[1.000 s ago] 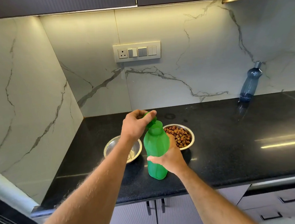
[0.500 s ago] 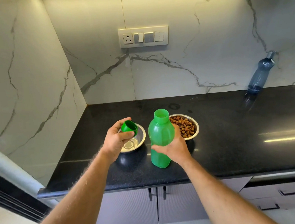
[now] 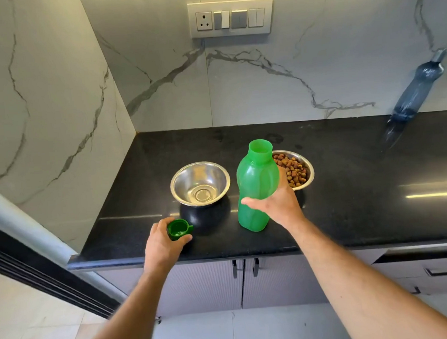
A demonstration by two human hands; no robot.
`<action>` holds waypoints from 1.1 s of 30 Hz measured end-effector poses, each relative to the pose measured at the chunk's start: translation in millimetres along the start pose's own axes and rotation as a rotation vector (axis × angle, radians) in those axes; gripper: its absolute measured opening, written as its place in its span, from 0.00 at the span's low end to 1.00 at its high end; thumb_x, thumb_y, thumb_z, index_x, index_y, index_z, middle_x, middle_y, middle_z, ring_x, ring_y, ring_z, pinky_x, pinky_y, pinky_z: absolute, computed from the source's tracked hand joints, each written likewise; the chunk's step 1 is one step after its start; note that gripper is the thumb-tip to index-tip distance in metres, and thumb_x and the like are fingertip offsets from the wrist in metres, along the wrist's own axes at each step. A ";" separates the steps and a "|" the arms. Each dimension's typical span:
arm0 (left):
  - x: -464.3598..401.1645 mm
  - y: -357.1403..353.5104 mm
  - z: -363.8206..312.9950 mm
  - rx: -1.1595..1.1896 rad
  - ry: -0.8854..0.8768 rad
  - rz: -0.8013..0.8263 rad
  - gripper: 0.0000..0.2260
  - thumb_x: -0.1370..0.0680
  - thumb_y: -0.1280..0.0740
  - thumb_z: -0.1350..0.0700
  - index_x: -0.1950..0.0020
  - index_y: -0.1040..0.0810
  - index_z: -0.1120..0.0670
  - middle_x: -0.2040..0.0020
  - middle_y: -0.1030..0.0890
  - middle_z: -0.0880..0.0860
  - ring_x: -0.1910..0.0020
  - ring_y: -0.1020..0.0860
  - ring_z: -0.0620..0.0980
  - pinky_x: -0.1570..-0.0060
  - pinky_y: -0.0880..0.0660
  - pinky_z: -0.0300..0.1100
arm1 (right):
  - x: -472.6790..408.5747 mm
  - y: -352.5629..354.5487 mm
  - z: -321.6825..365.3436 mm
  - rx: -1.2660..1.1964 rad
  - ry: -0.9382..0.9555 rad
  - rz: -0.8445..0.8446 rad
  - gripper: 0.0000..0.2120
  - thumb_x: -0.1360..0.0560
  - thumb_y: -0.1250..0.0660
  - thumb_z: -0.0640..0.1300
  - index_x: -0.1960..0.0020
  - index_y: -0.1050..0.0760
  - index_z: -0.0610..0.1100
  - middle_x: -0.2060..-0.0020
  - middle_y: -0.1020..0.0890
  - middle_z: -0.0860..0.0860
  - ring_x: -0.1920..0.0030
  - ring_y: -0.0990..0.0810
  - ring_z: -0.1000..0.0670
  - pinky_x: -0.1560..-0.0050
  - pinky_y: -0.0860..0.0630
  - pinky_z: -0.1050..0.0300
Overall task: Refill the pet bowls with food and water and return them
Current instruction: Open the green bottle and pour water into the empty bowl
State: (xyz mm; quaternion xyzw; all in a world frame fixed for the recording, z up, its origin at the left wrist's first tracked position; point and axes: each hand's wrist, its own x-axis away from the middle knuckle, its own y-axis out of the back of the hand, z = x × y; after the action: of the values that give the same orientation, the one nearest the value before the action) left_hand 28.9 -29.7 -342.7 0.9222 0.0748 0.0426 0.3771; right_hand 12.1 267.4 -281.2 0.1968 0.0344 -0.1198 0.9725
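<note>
While the left hand [image 3: 162, 243] curled its grip round the green cap [image 3: 178, 229], open side up, low over the front of the black bench [image 3: 352, 186], an empty steel bowl [image 3: 200, 184] stood just behind it, nearer the marble wall. To the right of that bowl stood the green bottle [image 3: 255, 185], upright and uncapped, its base on the bench, with the right hand [image 3: 279, 202] grasping its body from the right side, thumb across the front. Behind the bottle and partly hidden by it sat a second steel bowl [image 3: 307, 173] holding brown kibble [image 3: 293, 170]. Far to the right, at the back of the bench against the wall, stood a dark blue bottle [image 3: 416, 90], well apart from the bowls. Above the bowls a switch plate [image 3: 231, 18] was set in the wall.
</note>
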 end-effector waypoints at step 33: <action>-60.7 13.6 -64.5 0.157 -0.012 -0.240 0.10 0.21 0.33 0.53 0.40 0.22 0.49 0.48 0.20 0.48 0.51 0.21 0.45 0.46 0.20 0.47 | -34.5 -6.6 29.2 0.334 0.159 0.140 0.41 0.48 0.19 0.65 0.40 0.28 0.54 0.53 0.21 0.61 0.51 0.20 0.56 0.58 0.27 0.63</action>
State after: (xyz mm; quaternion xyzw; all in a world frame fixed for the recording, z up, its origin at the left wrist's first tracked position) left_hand -38.2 -5.2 -288.5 0.9335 0.1856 -0.0145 0.3065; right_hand -22.4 257.7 -252.9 0.3662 0.0772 -0.0400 0.9264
